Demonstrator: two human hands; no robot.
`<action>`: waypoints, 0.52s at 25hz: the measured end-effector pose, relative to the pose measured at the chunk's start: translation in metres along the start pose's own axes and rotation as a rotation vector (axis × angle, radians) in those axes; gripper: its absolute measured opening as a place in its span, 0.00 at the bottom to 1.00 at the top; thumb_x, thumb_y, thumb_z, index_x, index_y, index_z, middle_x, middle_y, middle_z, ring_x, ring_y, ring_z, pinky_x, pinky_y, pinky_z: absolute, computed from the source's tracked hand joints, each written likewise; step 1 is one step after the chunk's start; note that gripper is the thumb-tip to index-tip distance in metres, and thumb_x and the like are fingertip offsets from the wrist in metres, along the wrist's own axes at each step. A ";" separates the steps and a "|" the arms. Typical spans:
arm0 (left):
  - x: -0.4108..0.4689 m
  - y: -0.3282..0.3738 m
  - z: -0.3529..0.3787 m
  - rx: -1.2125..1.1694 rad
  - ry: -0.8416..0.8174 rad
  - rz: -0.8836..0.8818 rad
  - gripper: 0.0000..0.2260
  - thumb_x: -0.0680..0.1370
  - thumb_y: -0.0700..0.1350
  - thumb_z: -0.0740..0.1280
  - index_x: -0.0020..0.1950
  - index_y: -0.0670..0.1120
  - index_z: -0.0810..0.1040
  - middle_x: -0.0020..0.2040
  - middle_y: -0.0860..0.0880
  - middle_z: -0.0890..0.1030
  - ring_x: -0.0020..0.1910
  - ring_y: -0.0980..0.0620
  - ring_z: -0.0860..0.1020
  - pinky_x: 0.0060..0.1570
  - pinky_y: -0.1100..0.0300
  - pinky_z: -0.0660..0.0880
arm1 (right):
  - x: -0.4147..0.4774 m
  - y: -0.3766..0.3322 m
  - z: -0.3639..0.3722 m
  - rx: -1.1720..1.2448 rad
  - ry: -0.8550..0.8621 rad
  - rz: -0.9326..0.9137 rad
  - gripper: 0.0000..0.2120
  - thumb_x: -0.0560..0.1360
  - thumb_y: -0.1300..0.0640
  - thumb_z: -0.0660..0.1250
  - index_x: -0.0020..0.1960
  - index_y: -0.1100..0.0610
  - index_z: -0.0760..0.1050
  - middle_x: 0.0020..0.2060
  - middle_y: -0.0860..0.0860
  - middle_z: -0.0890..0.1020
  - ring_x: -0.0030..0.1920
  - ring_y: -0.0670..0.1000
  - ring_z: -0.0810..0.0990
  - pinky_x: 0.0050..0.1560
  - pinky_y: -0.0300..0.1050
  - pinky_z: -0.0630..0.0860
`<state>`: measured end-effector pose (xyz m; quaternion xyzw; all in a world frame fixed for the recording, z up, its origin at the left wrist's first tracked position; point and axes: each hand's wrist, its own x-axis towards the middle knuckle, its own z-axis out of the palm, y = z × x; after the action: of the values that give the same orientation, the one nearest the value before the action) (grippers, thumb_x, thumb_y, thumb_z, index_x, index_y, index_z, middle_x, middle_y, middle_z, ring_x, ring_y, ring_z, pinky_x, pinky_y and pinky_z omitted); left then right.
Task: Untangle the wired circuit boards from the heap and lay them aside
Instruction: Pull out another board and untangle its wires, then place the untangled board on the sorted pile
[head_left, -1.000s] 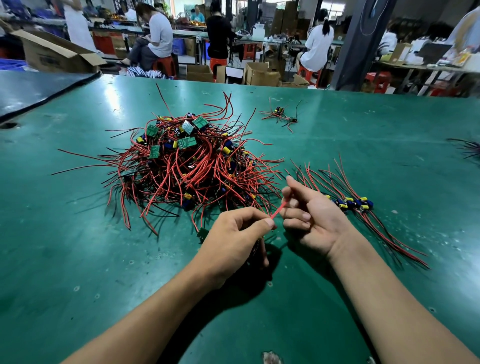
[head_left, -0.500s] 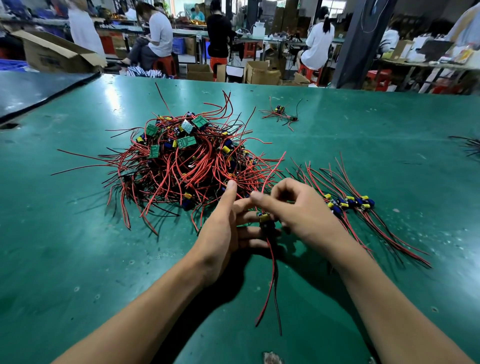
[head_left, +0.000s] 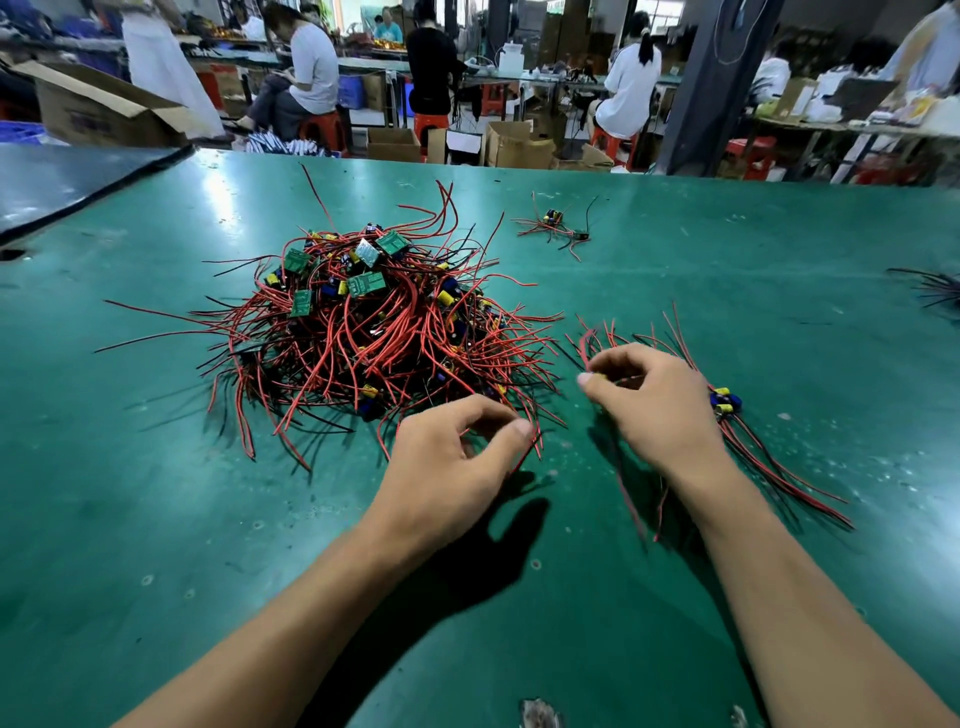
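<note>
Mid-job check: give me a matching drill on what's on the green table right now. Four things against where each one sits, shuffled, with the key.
Things
1. heap of wired circuit boards
2. laid-aside bundle
3. small stray cluster
4. left hand

Places
A. alone, toward the far edge of the green table
B. at the heap's near edge, fingers curled
C. left of centre on the green table
D. partly under the right hand

Pairs: 1-C, 2-D, 3-A, 4-B
</note>
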<state>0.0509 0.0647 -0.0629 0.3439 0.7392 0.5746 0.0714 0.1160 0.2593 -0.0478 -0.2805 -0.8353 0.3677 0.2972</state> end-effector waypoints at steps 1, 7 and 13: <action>-0.001 -0.002 -0.003 0.210 0.058 0.113 0.05 0.75 0.50 0.71 0.43 0.49 0.83 0.35 0.55 0.81 0.29 0.63 0.73 0.33 0.65 0.71 | 0.003 0.005 -0.003 -0.045 0.050 0.017 0.07 0.72 0.56 0.76 0.50 0.54 0.83 0.42 0.49 0.84 0.42 0.47 0.81 0.54 0.43 0.77; -0.004 0.003 -0.012 0.650 -0.035 0.180 0.12 0.68 0.55 0.63 0.47 0.52 0.79 0.44 0.55 0.77 0.43 0.50 0.76 0.41 0.57 0.72 | -0.003 0.006 0.009 -0.193 0.071 -0.175 0.09 0.73 0.55 0.75 0.52 0.55 0.84 0.47 0.51 0.81 0.49 0.53 0.80 0.57 0.46 0.75; -0.002 -0.006 -0.013 0.682 -0.207 0.353 0.09 0.72 0.52 0.64 0.39 0.47 0.76 0.38 0.51 0.75 0.42 0.46 0.77 0.37 0.54 0.72 | -0.016 0.003 0.029 -0.210 -0.139 -0.234 0.05 0.75 0.52 0.72 0.49 0.52 0.84 0.46 0.51 0.82 0.48 0.52 0.80 0.55 0.49 0.76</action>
<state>0.0437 0.0526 -0.0644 0.5258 0.8060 0.2620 -0.0724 0.1068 0.2369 -0.0705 -0.1847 -0.9147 0.2597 0.2486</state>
